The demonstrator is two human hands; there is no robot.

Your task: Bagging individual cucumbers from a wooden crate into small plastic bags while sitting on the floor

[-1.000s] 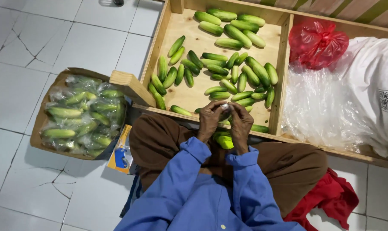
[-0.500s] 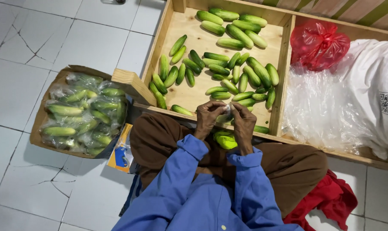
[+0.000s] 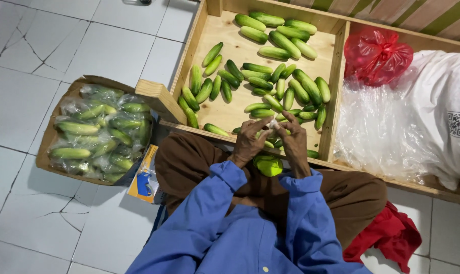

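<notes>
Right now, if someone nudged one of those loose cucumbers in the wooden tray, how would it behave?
A loose cucumber would probably roll sideways, being rounded and long. It looks firm, so likely stiff rather than floppy. The flat board of the wooden tray offers little to stop it short of the rim.

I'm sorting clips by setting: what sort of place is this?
Probably a vegetable packing spot on a tiled floor: a wooden crate of loose cucumbers, and a cardboard box of bagged ones.

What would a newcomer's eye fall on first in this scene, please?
First, the loose green cucumbers spread across the wooden crate, just beyond the left hand and right hand, whose fingertips meet over its near rim. Then the red plastic bag at upper right, and the bagged cucumbers in the cardboard box at left.
</notes>
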